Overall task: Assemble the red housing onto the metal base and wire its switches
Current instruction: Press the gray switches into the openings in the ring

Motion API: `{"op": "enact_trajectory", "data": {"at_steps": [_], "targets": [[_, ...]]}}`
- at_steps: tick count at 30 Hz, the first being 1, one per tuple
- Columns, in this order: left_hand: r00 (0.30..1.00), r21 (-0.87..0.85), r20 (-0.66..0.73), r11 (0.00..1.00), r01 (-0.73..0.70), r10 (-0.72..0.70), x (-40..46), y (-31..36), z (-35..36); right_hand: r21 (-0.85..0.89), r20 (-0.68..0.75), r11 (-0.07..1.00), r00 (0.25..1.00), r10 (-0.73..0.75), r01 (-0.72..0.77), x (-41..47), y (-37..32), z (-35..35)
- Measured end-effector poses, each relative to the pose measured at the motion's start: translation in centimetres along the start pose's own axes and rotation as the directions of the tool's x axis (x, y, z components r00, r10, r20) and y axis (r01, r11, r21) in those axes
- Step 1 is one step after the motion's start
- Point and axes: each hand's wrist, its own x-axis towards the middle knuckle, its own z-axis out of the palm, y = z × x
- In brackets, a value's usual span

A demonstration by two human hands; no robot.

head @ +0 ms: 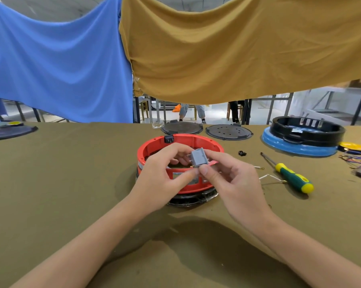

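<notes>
The red housing ring (154, 144) sits on the dark metal base (193, 198) in the middle of the table, a black socket (169, 139) clipped on its far rim. Above its near side both hands hold a small grey switch block (198, 159) with metal pins. My left hand (162, 173) pinches its lower left side between thumb and fingers. My right hand (229, 175) pinches it from the right, thumb on its lower front. A thin wire end shows under the switch.
A green and yellow screwdriver (289, 175) lies right of the housing, with loose white wires (268, 178) and a small black part (242, 153) near it. Two dark round plates (229, 132) lie behind. A black ring on a blue lid (300, 149) and coloured wires (356, 161) stand far right.
</notes>
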Motion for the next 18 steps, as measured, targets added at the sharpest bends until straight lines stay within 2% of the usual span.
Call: {"op": "enact_trajectory", "data": {"at_steps": [4, 7, 9, 12, 15, 18], "targets": [[1.000, -0.001, 0.012, 1.000, -0.007, 0.007, 0.2, 0.1, -0.2, 0.191, 0.061, 0.978, 0.995, 0.075, -0.085, 0.4, -0.1, -0.6], [0.999, 0.051, 0.040, 0.998, -0.038, 0.036, 0.2, -0.1, -0.3, 0.252, 0.107, 0.960, 0.989, 0.098, -0.122, 0.4, -0.2, -0.7], [0.997, 0.085, 0.071, 0.996, -0.025, 0.019, 0.2, -0.4, -0.7, 0.209, 0.069, 0.971, 0.992, 0.107, -0.119, 0.5, 0.0, -0.8], [0.980, 0.180, 0.172, 0.981, 0.071, -0.103, 0.4, -1.0, -1.7, 0.119, 0.013, 0.987, 0.995, 0.103, -0.104, 0.6, 0.2, -1.2], [0.942, 0.365, 0.300, 0.930, 0.034, -0.152, 0.5, -1.6, -2.2, 0.061, 0.018, 0.997, 0.999, 0.050, -0.051, 0.3, 0.2, -1.2], [0.935, 0.369, 0.317, 0.929, 0.032, -0.157, 0.4, -1.6, -2.2, -0.008, 0.046, 0.999, 0.998, 0.031, -0.031, 0.1, 0.7, -1.1]]}}
